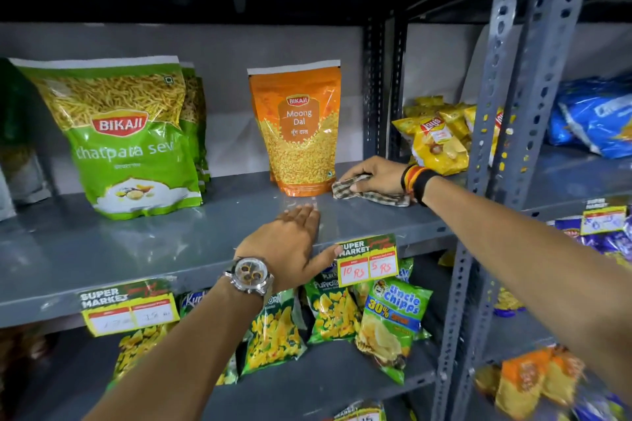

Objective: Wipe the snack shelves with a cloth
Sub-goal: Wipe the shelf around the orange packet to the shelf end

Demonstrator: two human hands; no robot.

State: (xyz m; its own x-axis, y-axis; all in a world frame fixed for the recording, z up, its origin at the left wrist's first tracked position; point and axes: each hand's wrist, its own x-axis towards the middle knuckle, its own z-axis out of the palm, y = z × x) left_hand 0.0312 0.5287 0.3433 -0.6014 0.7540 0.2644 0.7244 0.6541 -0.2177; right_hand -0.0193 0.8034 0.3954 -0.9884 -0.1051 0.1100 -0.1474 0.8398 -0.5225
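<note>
Head view: right hand (pixel 371 173) presses a checked cloth (pixel 372 193) flat on the grey shelf (pixel 136 249), just right of the orange pouch (pixel 297 130); unwiped shelf stretches leftward. Left hand (pixel 287 246) rests open-palmed at the front edge.

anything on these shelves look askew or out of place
Mostly tidy. The Uncle Chipps packet on the lower shelf leans tilted against its neighbours, half slumped forward. The price tag on the grey shelf edge also hangs slightly crooked. No spills show.
</note>
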